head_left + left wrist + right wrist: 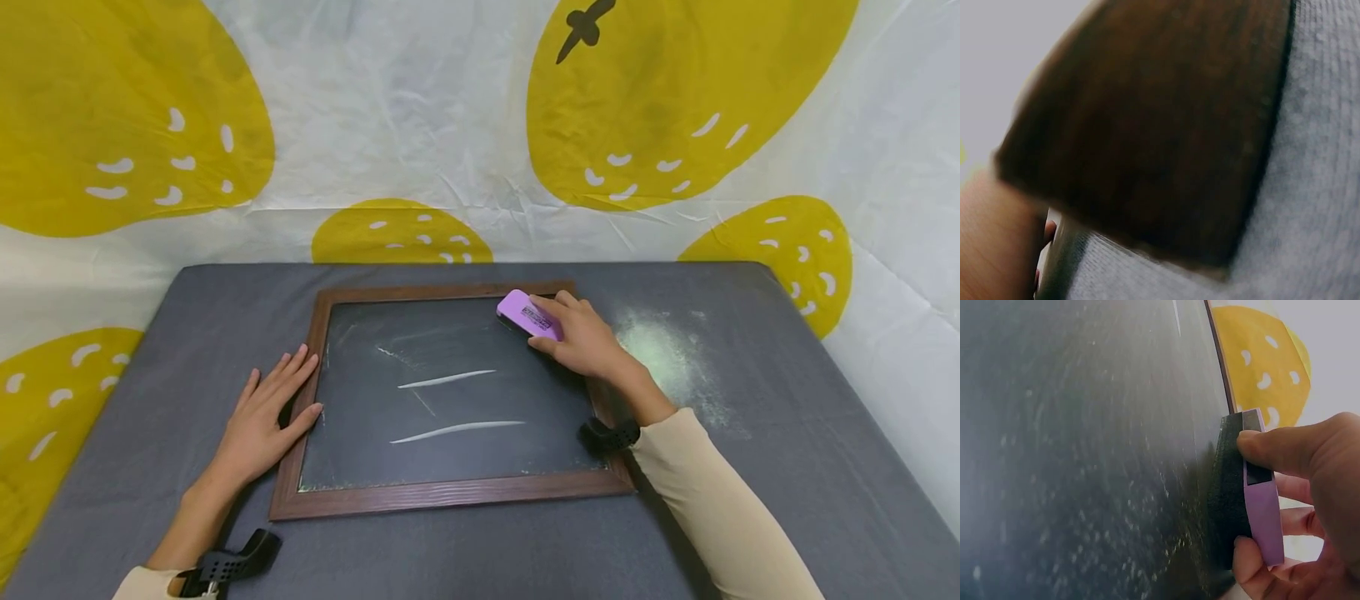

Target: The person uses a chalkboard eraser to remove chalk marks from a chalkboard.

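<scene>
A chalkboard [450, 333] in a brown wooden frame lies on the grey cloth. Two white chalk strokes [457, 428] cross its middle, with faint marks around them. In the head view my right hand [585, 337] grips a purple eraser [525, 312] near the board's upper right corner. The right wrist view shows the eraser's dark felt side [1225, 494] against the board, with thumb and fingers on its purple body. My left hand [262, 417] rests with spread fingers on the left side of the frame [294, 454]. Close up, that frame [1147, 125] fills much of the left wrist view, hiding most of this hand.
Pale chalk dust [667, 358] is smeared on the grey tablecloth [757, 500] right of the board. Behind the table hangs a white curtain [397, 108] with large yellow shapes. Black wrist bands [611, 436] sit at both sleeves.
</scene>
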Motion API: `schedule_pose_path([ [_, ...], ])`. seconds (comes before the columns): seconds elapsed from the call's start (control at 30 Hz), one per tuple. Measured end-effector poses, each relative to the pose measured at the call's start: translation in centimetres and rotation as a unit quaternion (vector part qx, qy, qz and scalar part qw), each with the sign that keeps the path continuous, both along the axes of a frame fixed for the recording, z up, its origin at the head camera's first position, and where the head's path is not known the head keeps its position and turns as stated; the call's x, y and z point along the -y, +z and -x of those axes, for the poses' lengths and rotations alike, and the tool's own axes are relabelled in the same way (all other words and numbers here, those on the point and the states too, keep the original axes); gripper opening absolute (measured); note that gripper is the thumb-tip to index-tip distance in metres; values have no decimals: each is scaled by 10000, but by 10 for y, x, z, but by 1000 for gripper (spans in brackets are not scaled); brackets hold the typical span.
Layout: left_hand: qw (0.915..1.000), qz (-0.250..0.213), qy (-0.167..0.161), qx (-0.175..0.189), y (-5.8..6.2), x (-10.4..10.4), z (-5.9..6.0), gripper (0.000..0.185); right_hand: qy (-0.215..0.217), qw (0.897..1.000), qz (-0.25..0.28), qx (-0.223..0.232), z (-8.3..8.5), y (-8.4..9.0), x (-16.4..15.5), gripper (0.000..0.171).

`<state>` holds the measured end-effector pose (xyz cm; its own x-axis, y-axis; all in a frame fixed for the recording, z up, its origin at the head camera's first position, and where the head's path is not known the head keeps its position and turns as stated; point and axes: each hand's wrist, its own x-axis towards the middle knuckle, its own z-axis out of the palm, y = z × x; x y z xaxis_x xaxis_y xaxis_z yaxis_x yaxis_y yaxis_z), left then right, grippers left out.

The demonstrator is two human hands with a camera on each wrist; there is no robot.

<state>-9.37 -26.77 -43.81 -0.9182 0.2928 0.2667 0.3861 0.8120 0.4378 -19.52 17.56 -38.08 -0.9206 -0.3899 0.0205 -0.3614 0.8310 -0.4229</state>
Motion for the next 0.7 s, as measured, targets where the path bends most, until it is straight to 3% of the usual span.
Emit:
schedule_pose_path([
  [0.43,10000,-45,17,-18,0,2,-4,68,275,9995,142,-27,4,2,34,66],
  [0.7,9999,-107,-106,-19,1,1,1,67,322,9994,135,29,5,1,54,67],
])
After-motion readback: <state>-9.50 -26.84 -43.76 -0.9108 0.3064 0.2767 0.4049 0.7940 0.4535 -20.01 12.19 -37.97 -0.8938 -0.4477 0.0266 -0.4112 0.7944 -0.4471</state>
